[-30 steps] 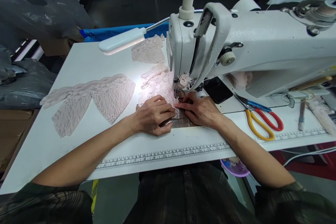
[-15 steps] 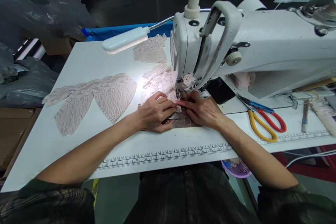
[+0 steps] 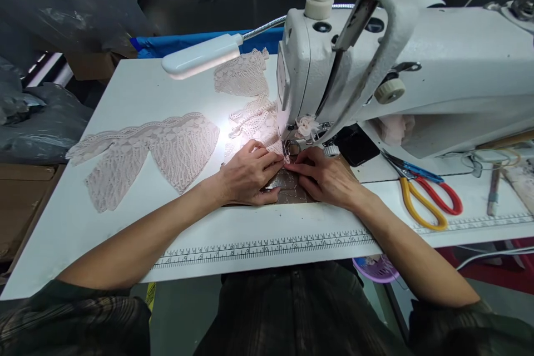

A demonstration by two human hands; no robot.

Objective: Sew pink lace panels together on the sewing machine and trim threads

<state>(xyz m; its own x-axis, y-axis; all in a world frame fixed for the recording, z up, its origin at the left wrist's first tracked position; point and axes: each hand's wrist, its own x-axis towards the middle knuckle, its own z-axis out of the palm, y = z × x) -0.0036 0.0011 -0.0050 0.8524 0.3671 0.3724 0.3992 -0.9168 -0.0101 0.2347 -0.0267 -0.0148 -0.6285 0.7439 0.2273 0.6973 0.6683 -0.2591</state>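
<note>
Pale pink lace fabric (image 3: pixel 256 122) lies bunched under the needle area of a white sewing machine (image 3: pixel 304 61). My left hand (image 3: pixel 252 173) is closed on its near edge, fingers together and pressing down just left of the presser foot (image 3: pixel 291 149). From the right, my right hand (image 3: pixel 327 179) pinches the lace edge right in front of the foot, its fingertips nearly meeting the left ones. The exact grip under the fingers is hidden. Beneath both hands shows a shiny brownish plate (image 3: pixel 287 186).
Cut lace pieces lie on the white table (image 3: pixel 125 250) at left (image 3: pixel 183 147) and behind (image 3: pixel 244 75). A lamp (image 3: pixel 202 55) hangs over the table. Right of my hands are a black phone (image 3: pixel 356 144), scissors (image 3: pixel 421 200) with yellow and red handles, and a printed ruler (image 3: pixel 267 247).
The lace end at my fingertips has slid away from me toward the presser foot, so less of it shows in front. Both hands keep nearly the same pose; the view has shifted slightly.
</note>
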